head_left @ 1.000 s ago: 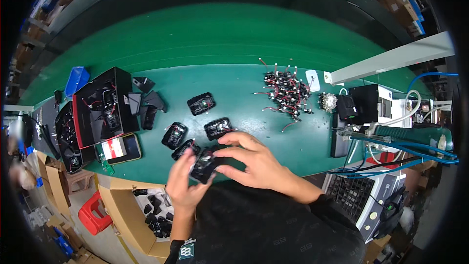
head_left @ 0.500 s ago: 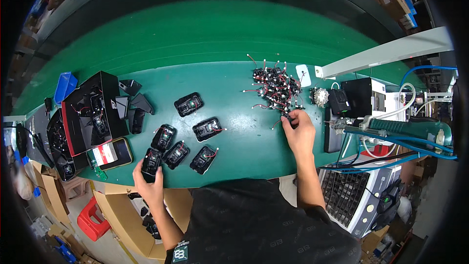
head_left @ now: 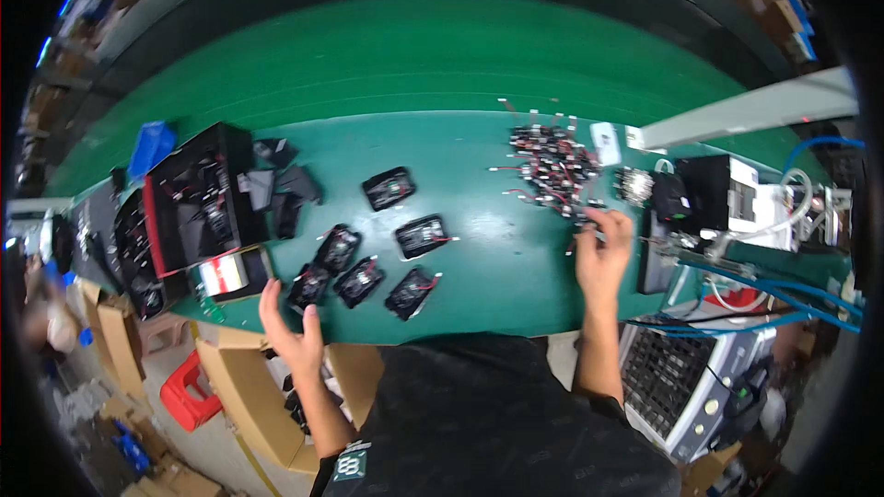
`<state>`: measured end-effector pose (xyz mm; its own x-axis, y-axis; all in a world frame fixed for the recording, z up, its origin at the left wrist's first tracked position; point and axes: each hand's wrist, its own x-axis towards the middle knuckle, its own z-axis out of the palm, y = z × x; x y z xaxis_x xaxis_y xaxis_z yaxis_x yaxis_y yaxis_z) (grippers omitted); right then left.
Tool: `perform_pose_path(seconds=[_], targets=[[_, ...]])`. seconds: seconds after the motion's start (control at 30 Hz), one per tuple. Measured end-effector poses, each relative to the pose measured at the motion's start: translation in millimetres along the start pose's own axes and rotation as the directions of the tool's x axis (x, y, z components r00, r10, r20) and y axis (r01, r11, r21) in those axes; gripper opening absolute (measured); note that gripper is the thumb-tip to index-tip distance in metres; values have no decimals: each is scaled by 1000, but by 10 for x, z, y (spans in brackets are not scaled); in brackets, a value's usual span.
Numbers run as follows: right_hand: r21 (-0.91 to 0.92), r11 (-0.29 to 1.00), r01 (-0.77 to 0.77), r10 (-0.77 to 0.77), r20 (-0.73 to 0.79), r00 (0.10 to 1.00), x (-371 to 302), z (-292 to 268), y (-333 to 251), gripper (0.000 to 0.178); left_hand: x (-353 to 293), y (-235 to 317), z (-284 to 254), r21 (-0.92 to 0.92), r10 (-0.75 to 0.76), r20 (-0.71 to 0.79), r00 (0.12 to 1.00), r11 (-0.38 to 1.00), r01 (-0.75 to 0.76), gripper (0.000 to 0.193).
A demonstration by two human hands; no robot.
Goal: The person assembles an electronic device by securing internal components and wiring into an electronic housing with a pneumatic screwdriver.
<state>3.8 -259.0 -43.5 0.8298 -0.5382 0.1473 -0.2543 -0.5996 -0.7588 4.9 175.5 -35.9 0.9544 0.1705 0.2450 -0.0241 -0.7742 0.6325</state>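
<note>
My left hand (head_left: 293,329) is open, thumb and fingers apart, just beside a black plastic housing (head_left: 308,286) at the near left of the group. Several similar open housings lie around it, one of them a black housing with a red wire (head_left: 422,236). At the near edge of a heap of small black parts with red wires (head_left: 552,166), my right hand (head_left: 605,244) pinches a small black wired part (head_left: 587,217). Motion blurs the picture, and the fingers partly hide that part.
On the left stand a black box with a red edge (head_left: 152,235), a blue tray (head_left: 151,149) and loose black covers (head_left: 296,186). A cluster of small metallic pieces (head_left: 634,186) sits right of the heap, before a machine with blue hoses (head_left: 764,287). Below the table is a cardboard box (head_left: 249,405).
My left hand has let go of the near-left housing and opened. My right hand stays pinched at the heap's near edge. The whole view has shifted, moving the table's contents rightward.
</note>
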Motion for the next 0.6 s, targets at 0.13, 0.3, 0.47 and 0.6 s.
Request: perform_pose_path(seconds=[0.13, 0.3, 0.47, 0.6], targets=[[-256, 938, 233, -257, -63, 964, 29, -77, 117, 30, 261, 111, 37, 4, 115, -71, 991, 993, -115, 41], [-161, 986, 34, -38, -19, 999, -16, -51, 14, 28, 704, 373, 150, 2, 44, 40, 998, 999, -44, 38], [43, 999, 7, -6, -34, 999, -56, -21, 66, 38, 1061, 644, 292, 225, -40, 158, 987, 974, 4, 45], [142, 988, 55, -48, -56, 997, -63, 19, -104, 37, 1206, 438, 349, 358, 25, 220, 975, 928, -105, 42]])
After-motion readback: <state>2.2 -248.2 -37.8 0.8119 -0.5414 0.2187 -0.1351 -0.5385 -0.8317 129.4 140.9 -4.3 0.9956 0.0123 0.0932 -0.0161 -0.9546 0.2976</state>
